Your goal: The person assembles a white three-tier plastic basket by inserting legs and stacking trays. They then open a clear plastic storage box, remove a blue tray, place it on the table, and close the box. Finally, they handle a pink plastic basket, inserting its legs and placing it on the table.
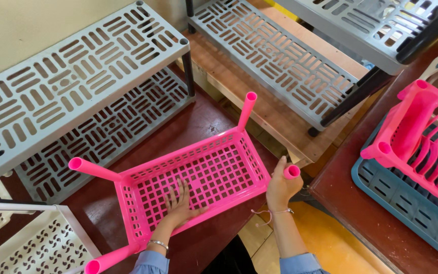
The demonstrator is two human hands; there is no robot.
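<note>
- Pink shelf tray (198, 177): patch of grid floor hidden beneath the left hand (178, 203).
- Fourth pink leg (291, 172): only its tip showed; the rest was hidden inside the right hand (280, 187).
- Both forearms: cut off by the bottom edge.
- White rack (31, 243): cut off at the left and bottom edges.
- Grey two-tier shelf (77, 81): ran off the left edge.
- Second pink rack (422, 137) and teal tray (406, 213): cut off at the right edge.

pink rack (198, 177): smooth, slightly glossy plastic
grey shelves (72, 86): matt plastic, perforated
table (204, 119): dark red-brown wood, a little shiny
blue tray (406, 208): matt plastic
sleeves (150, 264): light blue cloth
</note>
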